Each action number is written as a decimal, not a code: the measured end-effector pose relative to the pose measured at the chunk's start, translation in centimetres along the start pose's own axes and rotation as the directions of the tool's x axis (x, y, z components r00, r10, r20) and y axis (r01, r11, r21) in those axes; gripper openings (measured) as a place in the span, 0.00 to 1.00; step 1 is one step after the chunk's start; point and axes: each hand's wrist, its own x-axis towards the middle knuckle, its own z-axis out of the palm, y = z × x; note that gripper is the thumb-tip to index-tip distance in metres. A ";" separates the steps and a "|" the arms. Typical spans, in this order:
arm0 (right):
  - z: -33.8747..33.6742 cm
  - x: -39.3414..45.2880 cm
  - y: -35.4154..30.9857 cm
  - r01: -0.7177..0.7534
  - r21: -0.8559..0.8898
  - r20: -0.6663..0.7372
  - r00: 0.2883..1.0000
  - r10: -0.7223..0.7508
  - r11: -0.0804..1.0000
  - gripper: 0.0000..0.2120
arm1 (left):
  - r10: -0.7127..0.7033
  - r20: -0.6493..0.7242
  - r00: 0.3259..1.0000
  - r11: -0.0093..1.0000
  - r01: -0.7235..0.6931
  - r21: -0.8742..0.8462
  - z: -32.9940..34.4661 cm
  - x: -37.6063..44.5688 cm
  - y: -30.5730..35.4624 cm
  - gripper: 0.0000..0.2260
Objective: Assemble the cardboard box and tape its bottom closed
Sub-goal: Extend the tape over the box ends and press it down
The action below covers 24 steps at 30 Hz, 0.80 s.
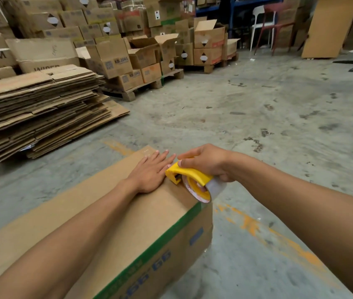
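A long brown cardboard box (110,214) with a green stripe along its right edge lies on the floor in front of me, its flaps folded flat on top. My left hand (149,173) lies flat on the top near the far right corner, fingers spread. My right hand (205,162) grips a yellow tape dispenser (189,176) holding a roll of clear tape (205,190). The dispenser sits at the box's right edge, right beside my left fingertips.
A tall stack of flattened cartons (37,113) lies to the left. Pallets of stacked boxes (141,55) fill the back. Chairs (272,26) and a leaning cardboard sheet (328,29) stand at the far right. Stained concrete floor (257,108) with orange paint marks spreads around.
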 end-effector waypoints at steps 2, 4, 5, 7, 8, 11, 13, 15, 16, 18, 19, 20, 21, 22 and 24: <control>-0.4 -0.9 0.4 -0.008 -0.028 0.003 1.000 0.008 1.000 0.15 | -0.010 0.002 1.000 1.000 0.010 0.012 0.1 0.1 -0.2 0.22; -1.5 -3.0 1.8 -0.023 -0.095 0.023 0.999 0.026 0.995 0.15 | -0.020 -0.003 1.000 1.000 0.020 0.012 0.3 0.2 -0.2 0.23; -2.4 -4.3 2.9 -0.040 -0.085 0.036 0.998 0.043 0.996 0.15 | -0.021 -0.003 1.000 1.000 0.021 0.017 0.4 0.3 -0.3 0.23; -4.0 -7.2 5.2 -0.099 0.065 0.077 0.993 0.094 0.993 0.14 | -0.026 -0.014 1.000 1.000 0.027 0.016 0.4 0.3 -0.4 0.23; -4.4 -8.6 6.1 -0.122 0.142 0.099 0.989 0.109 0.982 0.13 | -0.035 -0.019 0.999 0.999 0.035 0.010 0.3 0.4 -0.5 0.23; -4.7 -10.9 8.7 -0.110 0.203 0.050 0.994 0.102 0.973 0.13 | -0.060 -0.019 0.998 0.998 0.060 0.015 0.3 0.6 -0.7 0.23; -4.4 -11.3 9.6 -0.070 0.208 0.021 0.998 0.067 0.976 0.13 | -0.066 -0.010 0.998 0.998 0.066 0.020 0.2 0.6 -0.7 0.23; -4.1 -11.2 10.1 -0.034 0.204 0.005 0.999 0.034 0.978 0.14 | -0.073 0.006 0.997 0.997 0.073 0.024 0.1 0.6 -0.5 0.23; -4.0 -10.9 10.3 -0.025 0.192 0.009 1.000 0.023 0.981 0.14 | -0.078 0.011 0.997 0.997 0.078 0.028 0.0 0.6 -0.4 0.23; -3.9 -10.3 10.6 -0.027 0.165 0.013 1.000 0.025 0.986 0.13 | -0.094 0.023 0.995 0.995 0.094 0.025 -0.3 0.5 -0.1 0.23; -4.0 -10.1 10.7 -0.028 0.154 0.014 1.000 0.026 0.988 0.12 | -0.104 0.025 0.994 0.994 0.103 0.021 -0.3 0.5 0.0 0.23; -4.1 -9.9 10.8 -0.029 0.150 0.020 0.999 0.026 0.988 0.12 | -0.109 0.025 0.994 0.994 0.109 0.023 -0.3 0.5 0.1 0.23; -4.3 -9.6 11.0 -0.032 0.165 0.035 0.999 0.027 0.986 0.11 | -0.112 0.025 0.993 0.993 0.111 0.026 -0.3 0.4 0.2 0.23; -4.6 -9.3 11.1 -0.041 0.189 0.054 0.998 0.031 0.981 0.11 | -0.113 0.026 0.993 0.993 0.112 0.027 -0.2 0.4 0.2 0.23; -5.0 -8.2 11.8 -0.078 0.243 0.086 0.995 0.058 0.967 0.09 | -0.115 0.020 0.993 0.993 0.115 0.017 -0.2 0.4 0.1 0.23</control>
